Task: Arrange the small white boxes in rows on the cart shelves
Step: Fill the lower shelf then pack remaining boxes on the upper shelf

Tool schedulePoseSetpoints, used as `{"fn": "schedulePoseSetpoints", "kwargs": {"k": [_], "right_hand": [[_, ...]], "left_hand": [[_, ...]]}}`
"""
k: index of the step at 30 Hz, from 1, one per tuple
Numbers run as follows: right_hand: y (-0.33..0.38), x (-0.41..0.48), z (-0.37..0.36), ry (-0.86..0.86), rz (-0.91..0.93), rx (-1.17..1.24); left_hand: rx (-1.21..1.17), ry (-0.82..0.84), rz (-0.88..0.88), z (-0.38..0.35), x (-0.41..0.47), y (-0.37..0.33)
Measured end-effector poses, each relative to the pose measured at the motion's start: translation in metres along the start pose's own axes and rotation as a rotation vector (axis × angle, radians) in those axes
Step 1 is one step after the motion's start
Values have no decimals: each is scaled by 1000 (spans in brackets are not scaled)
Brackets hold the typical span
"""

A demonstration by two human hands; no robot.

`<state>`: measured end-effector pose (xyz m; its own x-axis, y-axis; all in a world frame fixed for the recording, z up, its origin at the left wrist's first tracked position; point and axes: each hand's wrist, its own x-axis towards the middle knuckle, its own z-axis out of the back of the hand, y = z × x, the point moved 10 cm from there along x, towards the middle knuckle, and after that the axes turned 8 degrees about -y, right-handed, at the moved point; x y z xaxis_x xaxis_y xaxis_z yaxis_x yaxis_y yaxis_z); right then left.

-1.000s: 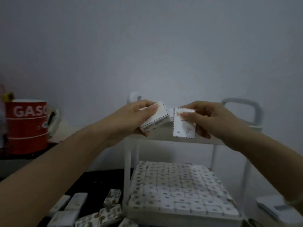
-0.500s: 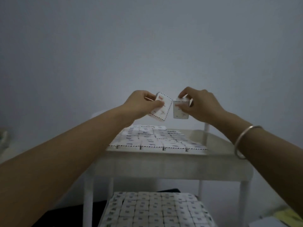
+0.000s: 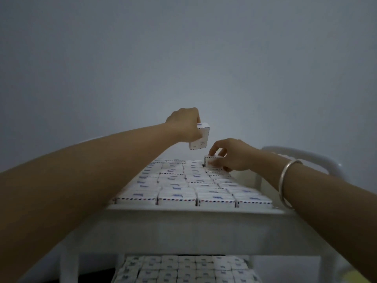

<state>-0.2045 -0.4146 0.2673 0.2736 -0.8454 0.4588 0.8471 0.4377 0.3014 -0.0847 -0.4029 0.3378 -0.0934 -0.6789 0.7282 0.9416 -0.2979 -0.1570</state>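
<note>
My left hand [image 3: 184, 124] holds a small white box [image 3: 201, 137] with a dashed airmail border upright in the air, above the far end of the cart's top shelf [image 3: 183, 223]. Lower and to the right, my right hand [image 3: 230, 154] pinches a second white box [image 3: 212, 161] that sits on or just above the far right of the packed rows. Rows of the same white boxes [image 3: 177, 188] cover the top shelf. More rows of boxes [image 3: 183, 268] fill the shelf below.
The cart's white handle [image 3: 306, 158] curves up at the right, behind my right wrist with its metal bangle. A plain grey wall stands close behind the cart. The cart's legs [image 3: 69, 268] frame the lower shelf.
Both hands have reached farther over the top shelf. My right hand has gone down with its box to the far rows; my left hand still holds its box aloft. The view has dropped closer to the shelf.
</note>
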Motion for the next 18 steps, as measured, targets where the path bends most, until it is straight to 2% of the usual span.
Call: {"fn": "schedulePoseSetpoints", "kwargs": {"k": [7, 14, 18], "right_hand": [[-16, -10, -17, 92, -217, 216], [-42, -23, -15, 31, -535, 502], [-47, -29, -16, 29, -591, 479]], "left_hand": [[-24, 103, -74, -33, 12, -37], [-64, 304, -93, -70, -3, -30], [-126, 391, -91, -76, -8, -28]]}}
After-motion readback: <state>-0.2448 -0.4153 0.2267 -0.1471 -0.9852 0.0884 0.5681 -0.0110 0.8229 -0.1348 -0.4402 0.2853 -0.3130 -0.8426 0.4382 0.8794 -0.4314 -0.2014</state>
